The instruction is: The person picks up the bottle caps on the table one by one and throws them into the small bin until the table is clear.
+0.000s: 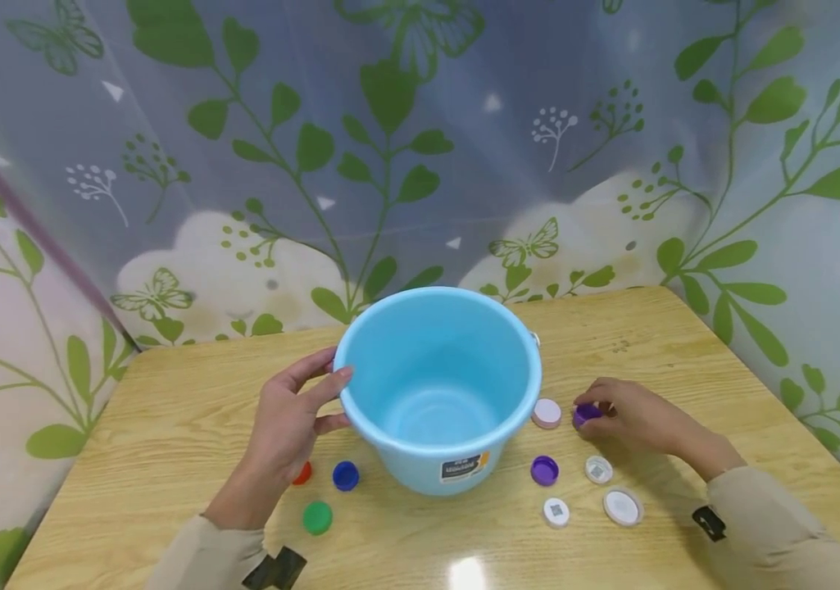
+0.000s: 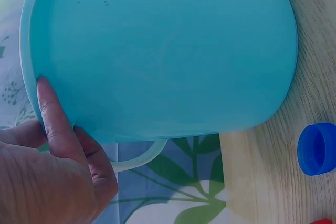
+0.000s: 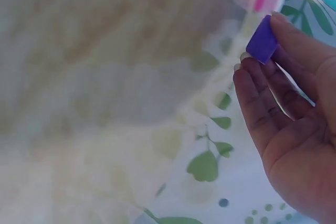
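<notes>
A light blue bucket (image 1: 442, 360) stands upright on the wooden table, its inside showing nothing but bare plastic. My left hand (image 1: 283, 414) grips its rim on the left, thumb over the edge and fingers outside; the left wrist view shows the fingers (image 2: 58, 119) against the outer wall. To the right of the bucket, my right hand (image 1: 629, 414) pinches a purple bottle cap (image 3: 262, 40) between thumb and fingertips. Near that hand lie a pinkish-white cap (image 1: 547, 413), another purple cap (image 1: 544, 470) and a white cap (image 1: 599, 469).
Left of the bucket lie a blue cap (image 1: 346, 475), a green cap (image 1: 317, 517) and a red cap (image 1: 303, 473), partly behind my left hand. Nearer on the right are a small white cap (image 1: 556, 512) and a larger whitish lid (image 1: 622, 506). A leaf-patterned curtain (image 1: 405, 164) hangs behind the table.
</notes>
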### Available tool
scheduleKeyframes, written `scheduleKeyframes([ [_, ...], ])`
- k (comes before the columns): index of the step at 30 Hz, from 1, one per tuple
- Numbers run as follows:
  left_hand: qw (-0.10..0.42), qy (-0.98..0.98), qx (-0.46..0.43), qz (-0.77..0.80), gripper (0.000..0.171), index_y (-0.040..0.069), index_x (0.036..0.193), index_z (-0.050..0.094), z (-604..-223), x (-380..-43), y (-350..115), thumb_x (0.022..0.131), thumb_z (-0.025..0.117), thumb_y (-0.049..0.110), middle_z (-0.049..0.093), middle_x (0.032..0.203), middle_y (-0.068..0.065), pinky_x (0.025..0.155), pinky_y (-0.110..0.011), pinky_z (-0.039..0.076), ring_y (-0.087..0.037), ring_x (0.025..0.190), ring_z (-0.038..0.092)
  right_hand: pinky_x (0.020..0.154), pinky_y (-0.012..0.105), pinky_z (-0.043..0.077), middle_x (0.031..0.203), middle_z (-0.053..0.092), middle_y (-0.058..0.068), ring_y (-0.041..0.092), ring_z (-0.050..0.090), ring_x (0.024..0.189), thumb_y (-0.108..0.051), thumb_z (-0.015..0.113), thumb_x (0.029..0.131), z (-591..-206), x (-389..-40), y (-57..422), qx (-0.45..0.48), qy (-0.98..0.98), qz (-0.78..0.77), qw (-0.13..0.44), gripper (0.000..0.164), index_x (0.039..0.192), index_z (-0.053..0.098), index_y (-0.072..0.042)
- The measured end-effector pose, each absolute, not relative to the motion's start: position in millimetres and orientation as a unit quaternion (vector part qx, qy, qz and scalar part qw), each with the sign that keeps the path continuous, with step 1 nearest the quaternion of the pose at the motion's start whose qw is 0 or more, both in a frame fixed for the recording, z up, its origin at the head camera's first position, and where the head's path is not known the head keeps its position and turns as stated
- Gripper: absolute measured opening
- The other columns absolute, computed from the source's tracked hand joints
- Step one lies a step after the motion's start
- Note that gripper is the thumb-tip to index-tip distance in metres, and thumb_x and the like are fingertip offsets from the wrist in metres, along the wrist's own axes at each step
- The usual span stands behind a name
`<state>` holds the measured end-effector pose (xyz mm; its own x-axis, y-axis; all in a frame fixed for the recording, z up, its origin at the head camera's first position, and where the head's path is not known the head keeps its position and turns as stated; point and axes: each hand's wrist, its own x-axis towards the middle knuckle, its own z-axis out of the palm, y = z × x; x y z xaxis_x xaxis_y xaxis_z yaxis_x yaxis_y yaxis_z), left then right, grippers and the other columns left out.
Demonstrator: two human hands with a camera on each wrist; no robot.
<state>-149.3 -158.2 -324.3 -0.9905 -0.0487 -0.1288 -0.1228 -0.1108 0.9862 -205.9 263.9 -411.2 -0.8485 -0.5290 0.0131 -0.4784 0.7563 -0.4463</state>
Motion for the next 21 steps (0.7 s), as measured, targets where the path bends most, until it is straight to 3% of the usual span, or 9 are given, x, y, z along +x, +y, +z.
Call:
scheduleKeyframes([
  [4,0.025,0.665,-0.069,0.743,0.044,0.002,0.131,0.055,-324.5,-148.7,-158.3,0.091,0.068,0.014,0.045,0.117,-0.011,0.065,-0.03,0.059,-0.024,0.096,0.064,0.073,0.035,0.056,0.101,0.063,0.004,0.018,0.06,0.088,-0.015,0.069,0.089,-394.5,-204.8,263.0,-0.279,0.934,-0.223,0.021,0.03,0.113,0.065,0.002],
  [11,0.024,0.671,-0.07,0.738,0.043,0.004,0.131,0.055,-324.4,-150.0,-158.4,0.091,0.068,0.014,0.045,0.118,-0.012,0.065,-0.031,0.06,-0.027,0.099,0.063,0.075,0.031,0.057,0.103,0.06,0.003,0.015,0.059,0.088,-0.021,0.059,0.097,-355.7,-204.1,254.0,-0.275,0.922,-0.27,-0.041,0.029,0.117,0.063,-0.001],
  [15,0.026,0.671,-0.071,0.737,0.043,0.004,0.13,0.056,-324.6,-150.4,-158.1,0.09,0.068,0.014,0.046,0.118,-0.012,0.066,-0.032,0.06,-0.028,0.1,0.062,0.075,0.031,0.058,0.106,0.061,0.003,0.014,0.059,0.088,-0.018,0.061,0.095,-333.3,-202.1,247.1,-0.286,0.912,-0.279,-0.091,0.028,0.119,0.062,-0.001],
  [21,0.025,0.671,-0.064,0.738,0.045,0.003,0.131,0.055,-323.9,-150.3,-157.3,0.09,0.068,0.015,0.045,0.118,-0.012,0.065,-0.031,0.059,-0.026,0.098,0.063,0.078,0.018,0.054,0.108,0.061,0.0,0.011,0.058,0.089,-0.015,0.065,0.093,-305.9,-199.4,229.7,-0.298,0.895,-0.302,-0.14,0.03,0.121,0.062,-0.006],
])
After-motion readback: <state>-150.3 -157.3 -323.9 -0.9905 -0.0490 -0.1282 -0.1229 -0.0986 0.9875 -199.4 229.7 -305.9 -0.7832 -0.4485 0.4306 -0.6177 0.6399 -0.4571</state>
